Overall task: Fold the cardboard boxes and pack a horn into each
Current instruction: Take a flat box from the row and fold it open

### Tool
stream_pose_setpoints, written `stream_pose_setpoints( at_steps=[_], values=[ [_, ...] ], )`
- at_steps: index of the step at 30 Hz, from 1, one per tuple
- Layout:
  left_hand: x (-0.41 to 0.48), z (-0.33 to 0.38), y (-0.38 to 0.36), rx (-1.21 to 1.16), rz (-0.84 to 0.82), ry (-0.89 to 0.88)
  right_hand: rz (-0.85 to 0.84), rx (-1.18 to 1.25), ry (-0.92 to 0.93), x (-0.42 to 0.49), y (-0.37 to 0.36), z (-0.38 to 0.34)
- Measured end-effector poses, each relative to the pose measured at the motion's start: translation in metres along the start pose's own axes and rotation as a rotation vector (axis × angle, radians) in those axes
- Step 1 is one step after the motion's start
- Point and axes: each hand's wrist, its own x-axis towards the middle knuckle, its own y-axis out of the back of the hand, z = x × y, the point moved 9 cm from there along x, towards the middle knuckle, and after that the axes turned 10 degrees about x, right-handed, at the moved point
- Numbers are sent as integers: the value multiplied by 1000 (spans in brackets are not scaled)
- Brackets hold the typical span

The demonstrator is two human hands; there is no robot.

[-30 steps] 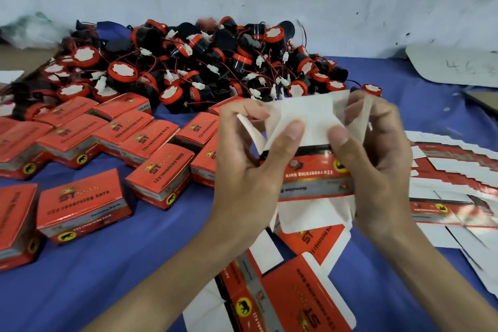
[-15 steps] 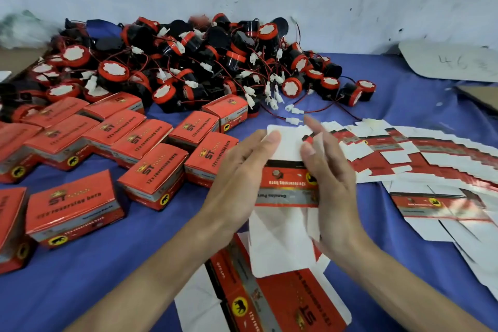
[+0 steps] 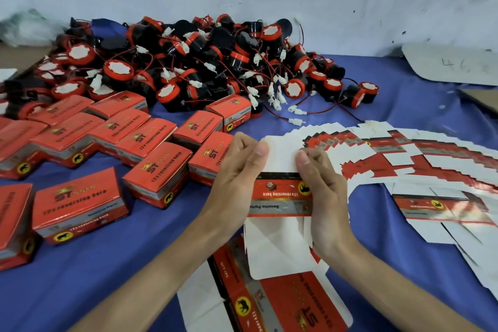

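Likely light, thin card (creases easily): left hand (image 3: 237,178) and right hand (image 3: 323,197) pinch the box (image 3: 280,197) by its sides, thumbs on the flap (image 3: 283,153).

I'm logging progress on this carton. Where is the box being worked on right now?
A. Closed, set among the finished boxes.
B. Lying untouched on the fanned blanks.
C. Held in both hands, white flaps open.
C: the left hand and right hand pinch the box at its sides, and its white flaps stick out open above and below the printed band.
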Motion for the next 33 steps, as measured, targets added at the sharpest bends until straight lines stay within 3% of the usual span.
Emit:
stream_pose_setpoints(
  at_steps=[4,8,12,21,27,33],
  values=[
    [-7,5,1,156,94,-117,-20,27,3,5,2,1],
    [-12,-9,-6,-34,39,0,-32,40,-5,5,4,4],
    [-18,-20,-4,-83,110,106,-20,29,-3,5,6,5],
    [-22,-4,4,60,216,-95,-133,-98,159,5,-2,-9],
    [-26,2,5,193,275,-189,-65,-138,144,4,4,-6],
    [-30,13,-3,277,236,-260,-29,-175,260,0,5,-16]
  ],
)
